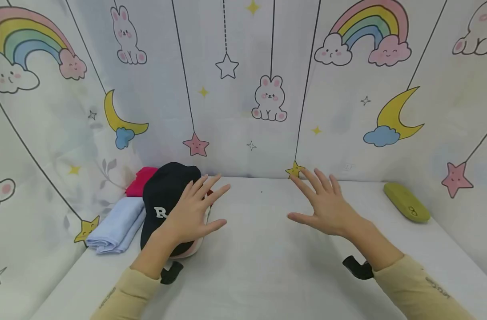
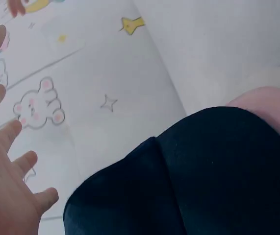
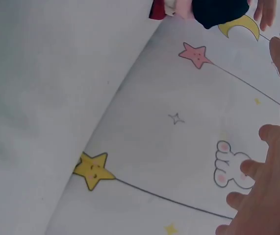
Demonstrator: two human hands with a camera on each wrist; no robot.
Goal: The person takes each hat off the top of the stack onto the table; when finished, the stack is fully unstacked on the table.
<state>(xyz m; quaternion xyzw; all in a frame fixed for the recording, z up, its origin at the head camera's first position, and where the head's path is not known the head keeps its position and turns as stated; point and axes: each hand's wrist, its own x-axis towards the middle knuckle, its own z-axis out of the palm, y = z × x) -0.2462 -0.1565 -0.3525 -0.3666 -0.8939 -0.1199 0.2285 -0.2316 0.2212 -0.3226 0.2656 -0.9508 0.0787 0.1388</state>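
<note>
My left hand (image 1: pixel 189 213) is raised in front of the black cap (image 1: pixel 169 186) with a white letter R, fingers spread and holding nothing. In the left wrist view the dark cap (image 2: pixel 218 166) fills the lower right, with the left hand (image 2: pixel 7 171) at the left edge. My right hand (image 1: pixel 327 206) hovers above the white table, its fingers spread, with nothing in it. The right wrist view shows this hand (image 3: pixel 272 161) along the right edge. Beneath the cap shows a pink and white item (image 1: pixel 189 252), mostly hidden.
Folded light blue cloth (image 1: pixel 117 224) lies left of the cap, and a red item (image 1: pixel 141 181) is behind it. A green case (image 1: pixel 406 202) rests at the table's back right. Behind the white table (image 1: pixel 251 266) hangs a patterned curtain (image 1: pixel 235 111).
</note>
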